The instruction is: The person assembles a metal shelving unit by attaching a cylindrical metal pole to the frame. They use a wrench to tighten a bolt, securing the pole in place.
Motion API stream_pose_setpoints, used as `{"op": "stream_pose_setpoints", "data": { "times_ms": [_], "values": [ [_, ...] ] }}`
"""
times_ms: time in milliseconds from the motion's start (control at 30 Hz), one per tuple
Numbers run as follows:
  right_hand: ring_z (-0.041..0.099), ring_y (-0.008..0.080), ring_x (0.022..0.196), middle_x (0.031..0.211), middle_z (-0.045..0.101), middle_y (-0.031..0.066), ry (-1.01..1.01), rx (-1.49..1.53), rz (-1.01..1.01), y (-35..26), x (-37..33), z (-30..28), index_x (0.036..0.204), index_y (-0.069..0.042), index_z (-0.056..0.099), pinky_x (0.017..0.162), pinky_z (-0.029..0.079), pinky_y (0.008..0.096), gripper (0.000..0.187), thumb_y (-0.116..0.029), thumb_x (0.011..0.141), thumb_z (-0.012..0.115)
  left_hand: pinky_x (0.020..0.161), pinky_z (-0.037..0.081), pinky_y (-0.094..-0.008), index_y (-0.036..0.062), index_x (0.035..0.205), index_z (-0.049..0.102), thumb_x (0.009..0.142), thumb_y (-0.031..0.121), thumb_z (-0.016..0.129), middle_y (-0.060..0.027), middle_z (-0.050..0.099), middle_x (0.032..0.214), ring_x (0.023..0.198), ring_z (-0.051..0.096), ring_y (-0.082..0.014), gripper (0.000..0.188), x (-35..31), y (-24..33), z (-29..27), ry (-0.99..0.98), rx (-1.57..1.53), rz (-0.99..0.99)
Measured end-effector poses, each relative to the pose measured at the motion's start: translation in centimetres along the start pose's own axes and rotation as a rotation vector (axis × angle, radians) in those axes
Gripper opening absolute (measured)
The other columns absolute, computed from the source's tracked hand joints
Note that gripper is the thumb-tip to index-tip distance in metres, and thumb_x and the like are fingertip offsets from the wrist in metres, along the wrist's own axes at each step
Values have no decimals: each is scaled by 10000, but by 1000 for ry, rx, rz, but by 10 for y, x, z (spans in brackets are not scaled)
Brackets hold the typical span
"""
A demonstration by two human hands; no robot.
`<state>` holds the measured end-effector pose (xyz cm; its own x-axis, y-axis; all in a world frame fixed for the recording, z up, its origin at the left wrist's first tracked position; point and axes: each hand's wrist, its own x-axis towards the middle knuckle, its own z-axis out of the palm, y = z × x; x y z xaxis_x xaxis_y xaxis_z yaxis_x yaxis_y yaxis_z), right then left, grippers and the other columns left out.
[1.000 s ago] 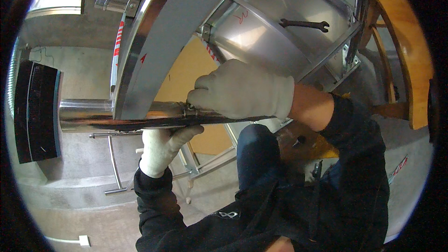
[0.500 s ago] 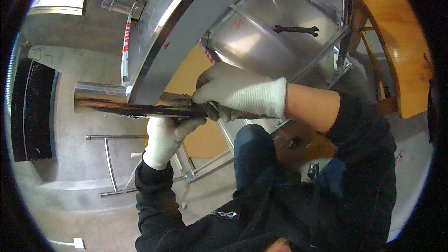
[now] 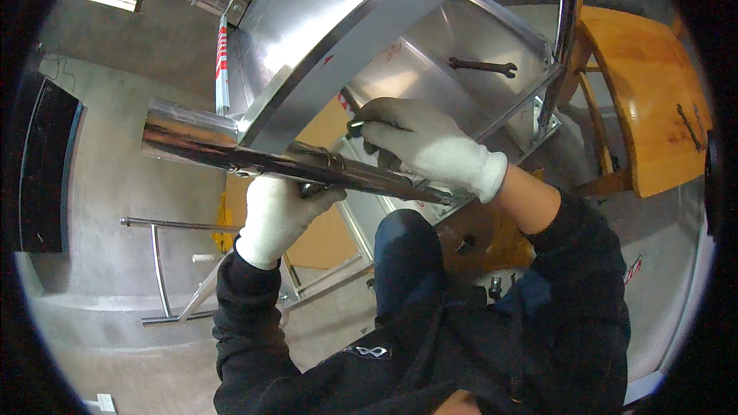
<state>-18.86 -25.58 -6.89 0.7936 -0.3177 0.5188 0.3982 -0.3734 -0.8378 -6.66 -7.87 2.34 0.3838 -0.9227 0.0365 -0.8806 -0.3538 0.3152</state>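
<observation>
A shiny metal tube (image 3: 373,177) runs across in front of me, with a thicker end on the left and a thinner end on the right. My left hand (image 3: 280,211), in a white glove with dark-stained fingers, is closed around its middle from below; the far fingers are hidden behind it. Just above the tube, my gloved right hand (image 3: 411,138) pinches a small dark piece (image 3: 355,128) with a bright edge, its kind too small to tell. Against the tube stands a large stainless steel frame (image 3: 330,61) with a broad curved edge.
An open-ended wrench (image 3: 483,67) lies on the steel sheet behind my right hand. A wooden chair (image 3: 638,100) with tools on it stands at the right. On the left are a metal rail (image 3: 159,265) on the floor and a black panel (image 3: 50,169). Cardboard (image 3: 311,238) lies below the tube.
My right hand has come off the tube, moving up and to the right, with a small dark piece showing in its fingers. The left hand keeps its hold. The view has shifted slightly.
</observation>
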Motion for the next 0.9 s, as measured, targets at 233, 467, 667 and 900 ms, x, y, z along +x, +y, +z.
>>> {"op": "stream_pose_setpoints", "data": {
  "times_ms": [233, 467, 667, 900],
  "values": [
    [664, 338, 870, 1017, 675, 162, -47, -282, -68, 9, 0, 13, 1080, -62, 679, 800, 519, 419, 283, -275, 929, 570, 736, 553, -313, 56, 1013, 695, 733, 162, 816, -99, 710, 944, 827, 707, -217, 323, 1, -6, -1, -10, -73, -39],
    [661, 326, 859, 975, 670, 143, -42, -261, -144, 11, 1, 15, 1071, -78, 673, 767, 520, 420, 253, -260, 928, 572, 729, 553, -312, 40, 991, 711, 726, 155, 818, -102, 724, 930, 810, 704, -211, 309, 2, -6, 0, -27, -130, -63],
    [653, 329, 857, 926, 636, 128, -104, -322, -171, 6, 5, 10, 1075, -103, 625, 747, 521, 431, 268, -301, 952, 491, 713, 554, -315, 34, 977, 707, 722, 157, 823, -103, 727, 916, 792, 704, -210, 306, 0, -13, 4, 4, -150, -49],
    [664, 318, 864, 978, 640, 112, -88, -376, -453, 27, 13, 7, 1071, -94, 617, 744, 539, 411, 244, -253, 894, 560, 721, 552, -324, 27, 967, 692, 721, 158, 827, -100, 717, 903, 801, 700, -204, 309, 1, -10, 5, 11, -151, -77]
  ]
}}
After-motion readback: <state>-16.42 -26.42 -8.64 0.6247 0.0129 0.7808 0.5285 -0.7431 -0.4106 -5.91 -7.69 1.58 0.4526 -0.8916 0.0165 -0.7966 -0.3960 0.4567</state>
